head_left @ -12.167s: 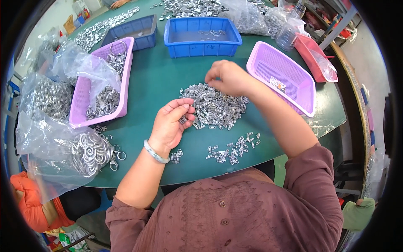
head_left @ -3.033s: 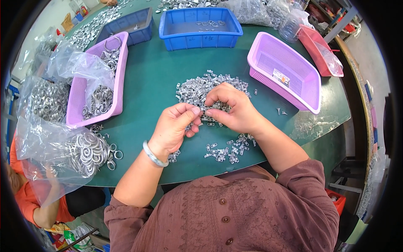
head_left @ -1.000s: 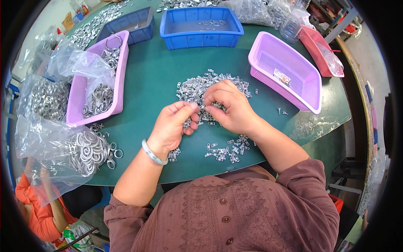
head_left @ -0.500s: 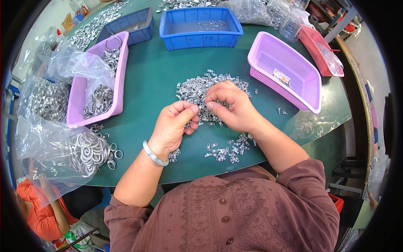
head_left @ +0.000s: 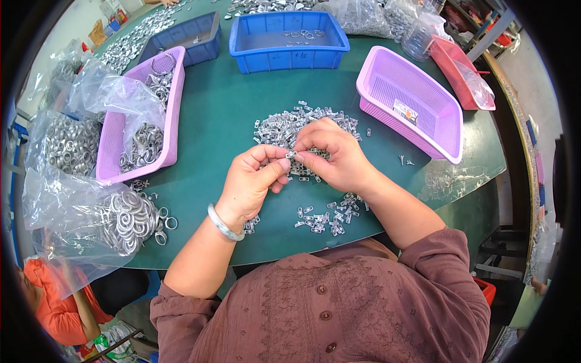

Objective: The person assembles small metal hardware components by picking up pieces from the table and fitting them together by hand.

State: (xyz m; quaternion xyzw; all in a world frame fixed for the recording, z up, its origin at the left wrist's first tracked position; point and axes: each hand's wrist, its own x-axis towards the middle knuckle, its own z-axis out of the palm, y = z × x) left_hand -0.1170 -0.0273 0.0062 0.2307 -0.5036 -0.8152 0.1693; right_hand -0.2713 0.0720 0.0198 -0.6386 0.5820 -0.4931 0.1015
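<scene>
Between the fingertips of both hands is a small silvery metal piece [head_left: 291, 155], pinched from either side. My left hand [head_left: 257, 175], with a pale bangle [head_left: 223, 224] on its wrist, grips it between thumb and forefinger. From the right, my right hand [head_left: 334, 154] pinches the same piece, its other fingers curled. Just beyond and beneath the hands lies a heap of small slotted metal pieces [head_left: 278, 130]. A smaller cluster of such pieces [head_left: 330, 219] lies nearer me on the right, and a few more [head_left: 251, 224] show beside my left wrist.
A purple basket [head_left: 175, 115] with metal rings stands left, by plastic bags [head_left: 72, 142] of rings. Another purple basket [head_left: 369, 100] stands right, near a red one [head_left: 445, 66]. Blue bins [head_left: 290, 60] line the back of the green table [head_left: 212, 115]. Someone in orange [head_left: 57, 308] sits lower left.
My hands have come together, fingertips now meeting at a small metal piece that shows between them. Another person's hand has appeared at the far top left edge of the table.
</scene>
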